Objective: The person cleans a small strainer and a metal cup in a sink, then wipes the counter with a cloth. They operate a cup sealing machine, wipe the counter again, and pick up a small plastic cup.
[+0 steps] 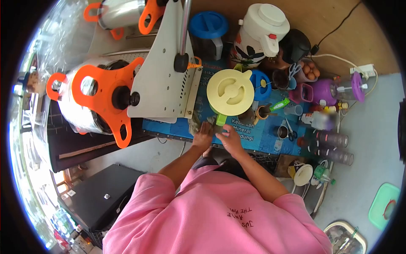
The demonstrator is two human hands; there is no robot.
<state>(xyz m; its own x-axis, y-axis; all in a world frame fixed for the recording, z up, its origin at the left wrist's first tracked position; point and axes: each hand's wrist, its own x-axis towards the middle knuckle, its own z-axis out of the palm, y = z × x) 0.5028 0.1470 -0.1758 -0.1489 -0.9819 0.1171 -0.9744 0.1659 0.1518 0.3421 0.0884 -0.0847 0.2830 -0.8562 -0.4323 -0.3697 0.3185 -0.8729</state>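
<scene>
A greyish, crumpled cloth lies at the table's front edge, beside the white metal panel. My left hand is closed on this cloth, with its fingers pointing away from me. Just to the right is my right hand, its thumb and fingers apart and nothing visible in them. Beyond both hands stands a jug with a pale yellow lid; its green handle points toward me, close to my right fingertips. Small brown cups sit right of the jug.
On the left, a white metal panel stands beside a machine with orange brackets. A white flask and blue-lidded jug stand behind. Scissors, a metal cup, eggs and tumblers crowd the right.
</scene>
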